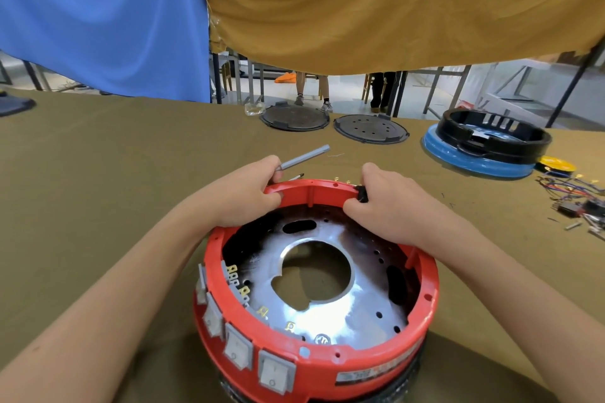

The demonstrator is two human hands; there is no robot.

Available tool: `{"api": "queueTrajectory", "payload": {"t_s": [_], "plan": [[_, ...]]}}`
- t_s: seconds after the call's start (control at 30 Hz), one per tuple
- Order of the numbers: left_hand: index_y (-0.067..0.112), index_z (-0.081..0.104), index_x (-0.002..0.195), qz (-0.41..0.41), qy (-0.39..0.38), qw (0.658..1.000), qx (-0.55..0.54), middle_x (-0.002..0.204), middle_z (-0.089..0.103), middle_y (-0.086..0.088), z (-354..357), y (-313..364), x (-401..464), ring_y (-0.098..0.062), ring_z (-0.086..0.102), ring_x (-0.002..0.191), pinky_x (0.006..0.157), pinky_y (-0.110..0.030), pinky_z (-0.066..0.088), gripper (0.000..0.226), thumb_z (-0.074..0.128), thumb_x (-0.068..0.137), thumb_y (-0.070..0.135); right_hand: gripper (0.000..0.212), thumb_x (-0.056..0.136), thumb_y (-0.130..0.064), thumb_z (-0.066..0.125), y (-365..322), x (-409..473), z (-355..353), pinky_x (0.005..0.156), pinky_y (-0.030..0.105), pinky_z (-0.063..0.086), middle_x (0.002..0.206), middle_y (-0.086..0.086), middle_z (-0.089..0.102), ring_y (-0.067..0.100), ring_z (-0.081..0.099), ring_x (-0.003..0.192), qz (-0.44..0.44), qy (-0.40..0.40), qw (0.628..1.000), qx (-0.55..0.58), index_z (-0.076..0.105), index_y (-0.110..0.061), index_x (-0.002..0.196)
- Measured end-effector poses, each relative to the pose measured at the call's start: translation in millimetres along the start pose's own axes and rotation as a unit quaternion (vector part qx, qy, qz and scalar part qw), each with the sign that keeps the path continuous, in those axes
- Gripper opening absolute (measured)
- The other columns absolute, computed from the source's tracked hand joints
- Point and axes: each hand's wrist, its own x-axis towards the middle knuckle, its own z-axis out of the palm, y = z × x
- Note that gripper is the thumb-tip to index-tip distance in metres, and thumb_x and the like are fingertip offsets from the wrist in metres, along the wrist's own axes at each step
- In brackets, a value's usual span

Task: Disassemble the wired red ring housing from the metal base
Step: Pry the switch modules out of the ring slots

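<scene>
Head view: two hands on far rim of one red ring [327,360], sitting on metal plate [330,301], near edge of table [98,157].
Left hand [245,196] grips the rim and also holds one grey screwdriver [302,159]. Right hand [389,203] clamps rim at a black clip [361,195]. Four grey switches [239,347] on the ring's near-left wall. Farther back: two dark round lids [294,118], one black ring on a blue base [478,163], one loose wire bundle [569,190] at right.

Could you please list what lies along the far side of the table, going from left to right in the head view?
Dark lid → perforated grey disc → black ring on a blue base → yellow part → loose bundle of wires.
</scene>
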Motion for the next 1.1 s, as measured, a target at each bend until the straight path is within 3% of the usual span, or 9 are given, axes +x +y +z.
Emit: {"api": "queueTrajectory", "payload": {"t_s": [0.17, 0.33, 0.47, 0.5, 0.63, 0.77, 0.93, 1.0, 1.1], "plan": [[0.025, 0.034, 0.079, 0.0, 0.0, 1.0, 0.005, 0.074, 0.041, 0.007, -0.3, 1.9, -1.0, -0.01, 0.033, 0.062, 0.057, -0.026, 0.029, 0.027, 0.054, 0.092, 0.014, 0.027, 0.091, -0.037, 0.054, -1.6, -2.1, -0.3, 0.05, 0.03, 0.027, 0.072, 0.001, 0.051, 0.016, 0.044, 0.062, -0.018, -0.011, 0.998, -0.061, 0.036, -0.02, 0.079], [0.024, 0.034, 0.079, 0.001, -0.002, 1.0, 0.009, 0.074, 0.042, 0.005, -0.1, 3.1, -1.5, -0.011, 0.034, 0.063, 0.058, -0.026, 0.031, 0.026, 0.053, 0.093, 0.014, 0.024, 0.093, -0.036, 0.05, -0.5, 0.2, -0.9, 0.052, 0.031, 0.026, 0.076, 0.003, 0.052, 0.017, 0.044, 0.065, 0.0, -0.023, 1.0, -0.021, 0.041, -0.017, 0.081], [0.024, 0.034, 0.08, -0.001, -0.005, 1.0, 0.016, 0.073, 0.041, 0.005, 0.0, 2.9, -0.1, -0.01, 0.033, 0.062, 0.054, -0.023, 0.028, 0.025, 0.052, 0.093, 0.012, 0.024, 0.085, -0.026, 0.05, -4.0, -0.3, -3.0, 0.049, 0.031, 0.019, 0.06, 0.0, 0.043, 0.017, 0.036, 0.054, -0.05, 0.178, 0.982, 0.042, 0.036, -0.016, 0.069], [0.024, 0.034, 0.08, 0.0, -0.003, 1.0, 0.015, 0.073, 0.041, 0.006, 0.1, 2.4, -0.4, -0.01, 0.033, 0.061, 0.054, -0.022, 0.028, 0.025, 0.052, 0.092, 0.012, 0.025, 0.084, -0.025, 0.05, -6.5, -0.2, -4.1, 0.049, 0.031, 0.017, 0.058, 0.0, 0.04, 0.017, 0.033, 0.053, -0.056, 0.193, 0.979, 0.047, 0.033, -0.016, 0.067], [0.024, 0.034, 0.08, -0.002, -0.001, 1.0, 0.007, 0.074, 0.041, 0.006, 0.5, 1.5, -0.2, -0.011, 0.033, 0.062, 0.056, -0.024, 0.028, 0.026, 0.053, 0.092, 0.012, 0.029, 0.085, -0.024, 0.053, -4.4, 0.3, -0.4, 0.05, 0.033, 0.018, 0.061, 0.0, 0.039, 0.018, 0.032, 0.054, -0.038, 0.165, 0.983, 0.066, 0.029, -0.017, 0.07], [0.023, 0.036, 0.08, -0.001, 0.016, 1.0, -0.003, 0.073, 0.042, 0.005, 1.6, 0.0, -0.1, -0.01, 0.033, 0.061, 0.055, -0.022, 0.03, 0.025, 0.056, 0.091, 0.012, 0.022, 0.086, -0.026, 0.055, 3.9, 3.7, -2.3, 0.054, 0.034, 0.029, 0.071, 0.0, 0.051, 0.019, 0.049, 0.065, -0.018, 0.108, 0.985, 0.137, 0.036, -0.017, 0.077], [0.022, 0.037, 0.079, -0.005, 0.036, 0.999, -0.029, 0.078, 0.046, 0.004, 1.7, -4.0, -0.9, -0.01, 0.036, 0.063, 0.058, -0.021, 0.032, 0.026, 0.06, 0.087, 0.013, 0.026, 0.096, -0.042, 0.055, 40.7, 11.3, -18.1, 0.059, 0.031, 0.035, 0.074, -0.003, 0.046, 0.015, 0.04, 0.063, 0.038, 0.058, 0.963, 0.26, 0.045, -0.018, 0.09], [0.02, 0.037, 0.078, -0.01, 0.039, 0.998, -0.05, 0.081, 0.05, -0.001, 1.1, -5.0, -1.1, -0.012, 0.038, 0.065, 0.066, -0.029, 0.038, 0.028, 0.063, 0.085, 0.014, 0.036, 0.1, -0.052, 0.042, 55.6, 12.0, -17.6, 0.06, 0.033, 0.035, 0.077, -0.003, 0.049, 0.015, 0.044, 0.066, 0.059, 0.04, 0.98, 0.188, 0.046, -0.017, 0.091], [0.02, 0.037, 0.077, -0.034, 0.019, 0.993, -0.11, 0.086, 0.061, -0.01, -3.4, -2.1, -4.5, -0.015, 0.047, 0.068, 0.075, -0.041, 0.047, 0.032, 0.069, 0.078, 0.023, 0.033, 0.103, -0.044, 0.032, 72.9, 14.2, -9.0, 0.062, 0.034, 0.036, 0.08, 0.0, 0.051, 0.017, 0.046, 0.071, 0.078, -0.006, 0.991, 0.112, 0.044, -0.018, 0.085]]}}
